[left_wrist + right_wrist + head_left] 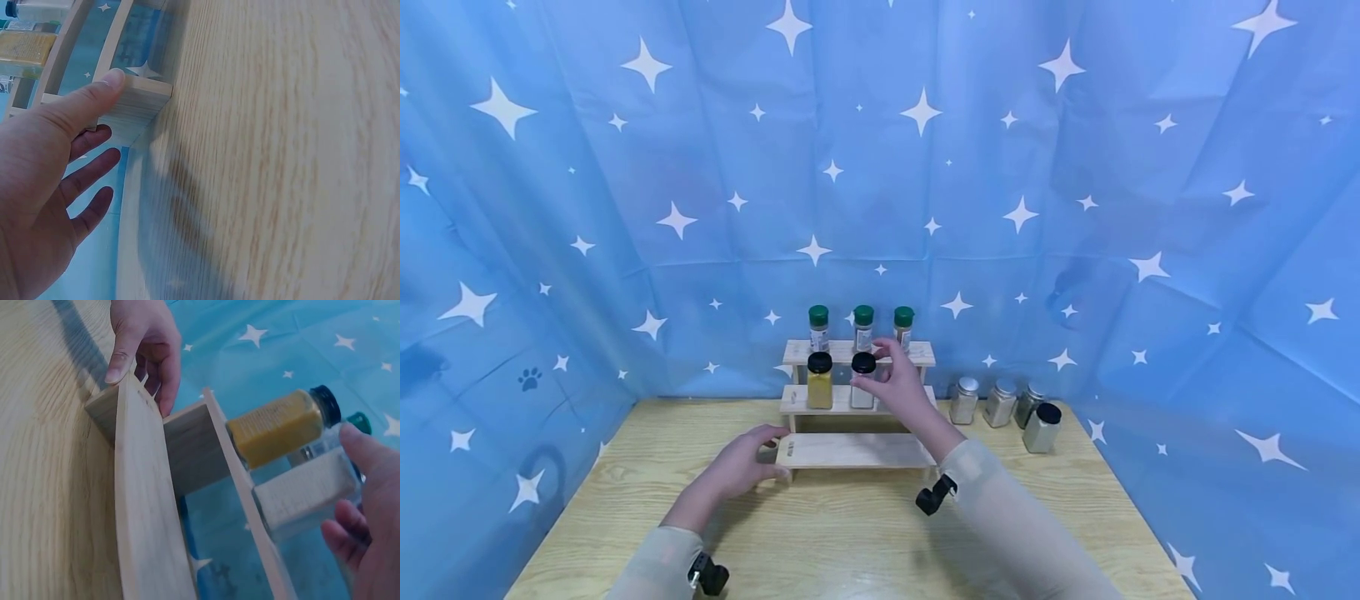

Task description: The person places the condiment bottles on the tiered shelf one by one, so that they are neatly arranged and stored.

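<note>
Left fingers [90, 142] pinch the rack [857, 451]; right fingers [350, 519], can't tell. A bump could tip the white jar [305, 492] off its shelf's [794, 403] edge.

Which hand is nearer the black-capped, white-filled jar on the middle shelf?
Right. The right hand is at the white-filled jar, thumb and fingers close about it; the left hand grips the bottom shelf's left end.

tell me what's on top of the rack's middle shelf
On the middle shelf: a yellow-filled jar and a white-filled jar, black-capped. The right hand hides part of the shelf's right side.
</note>
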{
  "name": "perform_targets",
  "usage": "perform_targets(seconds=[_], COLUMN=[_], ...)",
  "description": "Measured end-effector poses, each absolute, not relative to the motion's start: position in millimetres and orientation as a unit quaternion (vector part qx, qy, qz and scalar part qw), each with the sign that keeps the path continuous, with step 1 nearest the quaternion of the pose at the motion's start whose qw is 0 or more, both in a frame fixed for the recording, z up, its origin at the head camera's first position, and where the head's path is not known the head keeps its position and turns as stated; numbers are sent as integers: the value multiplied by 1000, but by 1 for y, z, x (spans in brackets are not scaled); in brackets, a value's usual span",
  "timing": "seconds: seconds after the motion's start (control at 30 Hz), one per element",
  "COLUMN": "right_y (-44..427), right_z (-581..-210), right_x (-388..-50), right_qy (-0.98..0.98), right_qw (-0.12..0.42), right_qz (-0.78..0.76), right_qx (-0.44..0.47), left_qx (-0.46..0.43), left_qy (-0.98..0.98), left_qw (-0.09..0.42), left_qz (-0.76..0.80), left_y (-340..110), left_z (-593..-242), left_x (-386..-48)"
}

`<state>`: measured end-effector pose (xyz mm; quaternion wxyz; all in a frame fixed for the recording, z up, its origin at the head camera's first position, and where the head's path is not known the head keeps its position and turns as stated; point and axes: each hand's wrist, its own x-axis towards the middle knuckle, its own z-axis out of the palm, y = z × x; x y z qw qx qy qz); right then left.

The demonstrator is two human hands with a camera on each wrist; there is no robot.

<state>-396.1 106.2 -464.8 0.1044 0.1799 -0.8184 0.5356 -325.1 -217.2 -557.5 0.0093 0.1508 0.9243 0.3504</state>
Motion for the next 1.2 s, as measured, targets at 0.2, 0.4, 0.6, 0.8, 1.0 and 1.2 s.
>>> perform_targets(seconds=[0.2, 0.4, 0.6, 0.8, 1.0, 1.2], right_y=[134, 180, 237, 290, 329, 356], right_z=[-474, -482, -489, -495, -502, -514], right_x=[-386, -376, -366, -359, -353, -352], right_qy=[-829, -832, -833, -831, -827, -828], right_qw=[123, 149, 185, 260, 332, 354], right_qz=[523, 519, 514, 490, 454, 431], right_qx=[159, 129, 82, 42, -27, -59], left_qx=[147, 142, 151, 153, 154, 152], left_qy=[924, 924, 922, 920, 917, 918], left_qw=[12, 10, 11, 12, 12, 9], left_qz=[352, 355, 357, 362, 368, 365], left_y=[-218, -219, -220, -219, -219, -220], left_z=[-559, -559, -561, -562, -560, -562], left_x=[-326, -326, -326, -326, -326, -326])
